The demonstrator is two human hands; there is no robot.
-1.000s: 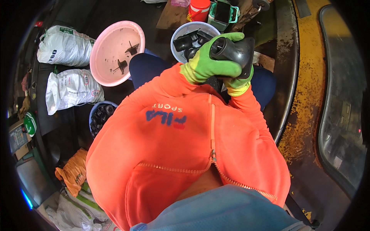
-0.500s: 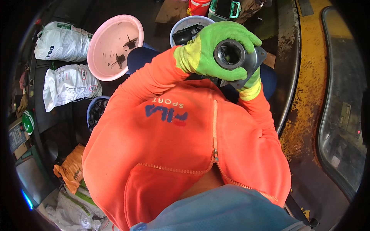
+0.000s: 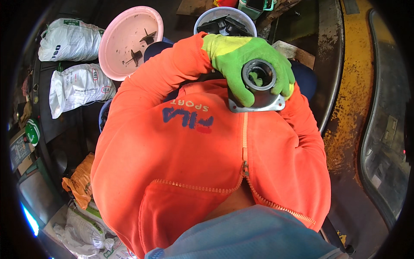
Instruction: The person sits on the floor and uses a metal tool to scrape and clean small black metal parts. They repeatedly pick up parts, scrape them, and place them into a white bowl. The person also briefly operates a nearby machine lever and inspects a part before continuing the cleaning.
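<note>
In a green glove with a yellow cuff, my left hand (image 3: 250, 54) is closed around a black flanged housing (image 3: 258, 100) in front of my chest. Its thumb lies on the near left side of the round collar and the fingers wrap the right side. The collar's opening faces up, and the flat flange with bolt holes points toward me. My right hand (image 3: 292, 89) is mostly hidden behind the left hand and the housing; only a bit of yellow glove shows by the orange sleeve. Some green shows through the collar's opening.
Beyond my hands stands a pale basin (image 3: 225, 12) full of black parts. To its left, a pink basin (image 3: 118, 43) holds two dark spindle-like parts. White sacks (image 3: 79, 88) lie at the far left. A rusty yellow machine frame (image 3: 345, 134) rises on my right.
The housing has tipped and come nearer my chest, its flange swinging from the right side to face me. My right hand has become largely hidden. The view has shifted slightly.
</note>
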